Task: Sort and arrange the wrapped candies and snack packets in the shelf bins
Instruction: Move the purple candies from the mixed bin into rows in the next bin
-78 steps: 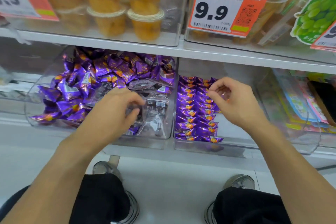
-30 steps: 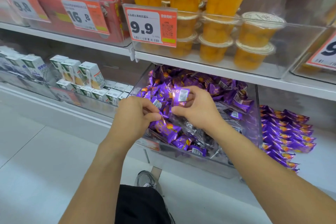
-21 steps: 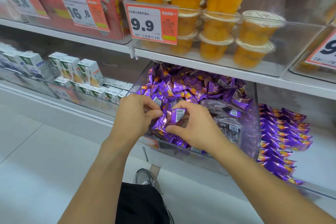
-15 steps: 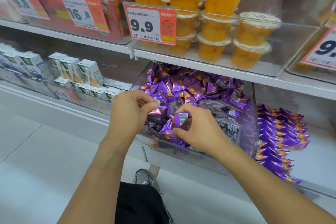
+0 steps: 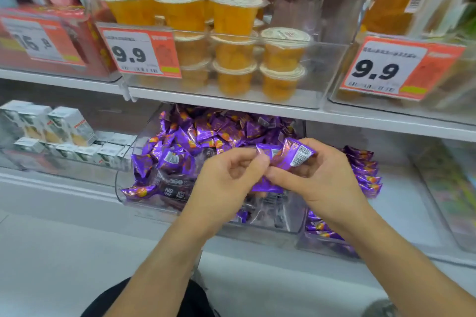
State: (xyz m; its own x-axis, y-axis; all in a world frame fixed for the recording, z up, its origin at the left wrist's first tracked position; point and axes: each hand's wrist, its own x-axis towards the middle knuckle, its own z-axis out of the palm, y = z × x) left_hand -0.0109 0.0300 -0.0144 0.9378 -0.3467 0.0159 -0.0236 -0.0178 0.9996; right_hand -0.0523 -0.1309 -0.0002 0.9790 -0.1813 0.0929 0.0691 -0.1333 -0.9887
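Pinching purple candies [image 5: 291, 156]: right hand [image 5: 324, 180] fingers curled; left hand [image 5: 226, 183] fingertips too.

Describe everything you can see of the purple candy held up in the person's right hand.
The purple candy is a small pillow-shaped packet in shiny foil-like wrap, with a white barcode panel facing the camera. The right hand pinches it, tilted, above the clear bin; the left hand fingers meet its left end.

Purple-wrapped candies [image 5: 206, 134] lay heaped loosely in a clear bin [image 5: 121, 183], over dark packets [image 5: 175, 189] near its front. Beside it, more purple candies [image 5: 365, 175] sat in neat rows. One barcoded purple candy [image 5: 291, 156] was raised above the heap.
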